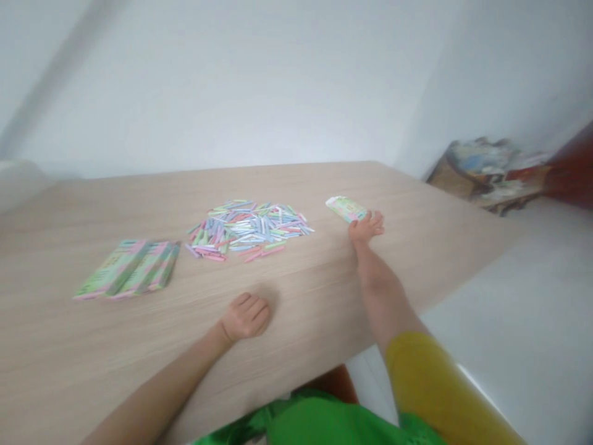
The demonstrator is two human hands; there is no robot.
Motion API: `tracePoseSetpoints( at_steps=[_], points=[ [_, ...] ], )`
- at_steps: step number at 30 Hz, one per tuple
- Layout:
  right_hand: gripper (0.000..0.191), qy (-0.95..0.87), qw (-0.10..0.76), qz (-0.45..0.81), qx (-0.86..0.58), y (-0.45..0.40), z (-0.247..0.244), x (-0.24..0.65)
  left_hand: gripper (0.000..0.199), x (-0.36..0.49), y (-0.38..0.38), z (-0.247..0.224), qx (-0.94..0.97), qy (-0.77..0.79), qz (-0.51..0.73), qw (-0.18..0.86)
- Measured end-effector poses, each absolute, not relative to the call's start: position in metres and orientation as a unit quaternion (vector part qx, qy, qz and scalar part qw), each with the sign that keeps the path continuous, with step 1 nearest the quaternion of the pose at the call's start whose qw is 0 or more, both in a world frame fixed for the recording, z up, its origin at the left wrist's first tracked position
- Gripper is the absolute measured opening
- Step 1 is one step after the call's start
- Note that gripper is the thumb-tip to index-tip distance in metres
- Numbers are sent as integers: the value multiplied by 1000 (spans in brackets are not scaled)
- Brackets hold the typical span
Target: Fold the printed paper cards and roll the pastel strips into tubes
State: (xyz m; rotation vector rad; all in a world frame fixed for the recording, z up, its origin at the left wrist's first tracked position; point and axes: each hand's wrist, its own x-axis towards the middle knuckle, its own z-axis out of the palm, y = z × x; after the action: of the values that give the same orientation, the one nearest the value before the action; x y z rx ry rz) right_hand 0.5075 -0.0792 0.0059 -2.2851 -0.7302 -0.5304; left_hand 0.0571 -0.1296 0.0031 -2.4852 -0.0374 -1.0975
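Observation:
My left hand (249, 316) rests on the table as a closed fist, knuckles up, and nothing sticks out of it. Further out to the right, my right hand (366, 227) is open with its fingers apart, at the near right end of a green and pink packet (346, 208). The hand seems to touch the packet's edge, though blur hides the exact contact. Between and beyond the hands lies a loose pile of short pastel sticks (250, 227) in pink, blue, purple, green and white.
Flat green and pink packets (127, 270) lie side by side, partly overlapping, on the left of the light wooden table (306, 296). A pale wall (259, 86) stands behind the table. Off to the right, a low wooden piece of furniture (456, 176) holds blurred clutter.

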Motion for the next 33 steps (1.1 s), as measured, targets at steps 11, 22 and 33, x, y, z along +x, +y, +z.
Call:
tracePoseSetpoints(
  at_steps=[11, 22, 33],
  points=[
    [72, -281, 312, -166, -892, -27, -21, 588, 14, 58, -129, 0, -912, -119, -352, 173],
    [69, -383, 190, -197, -882, -30, -13, 566, 17, 62, -125, -3, -913, -209, -300, 182],
    [51, -386, 225, -100, -889, -84, -11, 523, 15, 66, -113, -6, -908, -343, -235, 51]
  ],
)
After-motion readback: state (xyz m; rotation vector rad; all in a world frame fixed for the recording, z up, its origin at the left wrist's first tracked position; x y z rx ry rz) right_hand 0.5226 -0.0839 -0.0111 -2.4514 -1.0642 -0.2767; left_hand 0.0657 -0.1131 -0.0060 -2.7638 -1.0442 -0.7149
